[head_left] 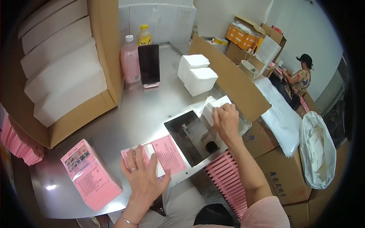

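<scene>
On the metal table, a pink printed paper sheet (pixel 171 154) lies with a small white folded tissue stack (pixel 160 169) on it. My left hand (pixel 142 174) curls over this stack, fingertips on the sheet's left part and the thumb at the near end; the palm hides some of the contact. My right hand (pixel 227 121) is closed on another white folded tissue stack (pixel 208 112) beside the dark rectangular recess (pixel 186 133). A thick pile of pink printed sheets (pixel 91 176) lies left of my left hand.
A cardboard box (pixel 81 119) of white tissue stacks stands at left. Behind are a phone on a stand (pixel 149 66), bottles (pixel 130 60) and two white blocks (pixel 201 81). A cardboard panel (pixel 232 78) borders the right; pink packs (pixel 228 182) lie below. Another person (pixel 302 78) sits far right.
</scene>
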`<action>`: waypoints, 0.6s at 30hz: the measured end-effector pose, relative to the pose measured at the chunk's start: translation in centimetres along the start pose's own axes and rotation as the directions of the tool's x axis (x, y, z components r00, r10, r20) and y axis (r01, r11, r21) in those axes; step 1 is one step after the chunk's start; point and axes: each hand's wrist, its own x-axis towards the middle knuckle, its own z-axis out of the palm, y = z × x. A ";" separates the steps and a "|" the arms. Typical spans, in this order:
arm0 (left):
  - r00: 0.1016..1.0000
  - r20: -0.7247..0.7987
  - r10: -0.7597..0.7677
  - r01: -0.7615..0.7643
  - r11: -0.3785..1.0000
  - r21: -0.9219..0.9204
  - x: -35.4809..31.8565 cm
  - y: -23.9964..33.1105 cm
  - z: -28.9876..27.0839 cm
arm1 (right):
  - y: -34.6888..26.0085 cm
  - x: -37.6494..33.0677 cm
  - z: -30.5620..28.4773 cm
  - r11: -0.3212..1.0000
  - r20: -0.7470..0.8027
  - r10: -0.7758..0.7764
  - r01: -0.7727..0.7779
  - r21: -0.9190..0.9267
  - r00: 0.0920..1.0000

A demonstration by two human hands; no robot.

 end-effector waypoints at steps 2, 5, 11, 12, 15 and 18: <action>0.998 -0.068 0.010 -0.010 1.000 0.002 0.3 0.4 -0.4 | 0.1 0.1 0.0 1.000 0.010 0.000 0.000 0.020 1.000; 0.997 -0.041 -0.064 0.063 0.997 -0.040 -0.2 -0.3 -0.1 | 0.2 -0.4 0.1 0.998 -0.013 -0.023 0.024 0.063 1.000; 0.979 0.106 -0.173 0.180 0.982 -0.053 -1.1 -0.6 -1.7 | 1.5 -1.0 0.0 0.984 -0.051 -0.007 0.016 0.176 0.999; 0.995 0.011 -0.099 0.099 0.995 0.017 -1.0 -0.6 -1.9 | 1.6 -1.0 -0.1 0.979 -0.048 0.013 -0.003 0.203 0.999; 0.993 0.040 -0.110 0.113 0.990 -0.079 -1.8 0.2 0.1 | 0.5 -0.7 -1.1 0.980 -0.117 -0.022 0.044 0.194 0.993; 0.995 0.102 -0.018 0.038 0.978 -0.204 -2.1 0.4 -0.2 | -6.0 -4.4 -1.6 0.821 -0.107 -0.327 0.339 0.459 0.939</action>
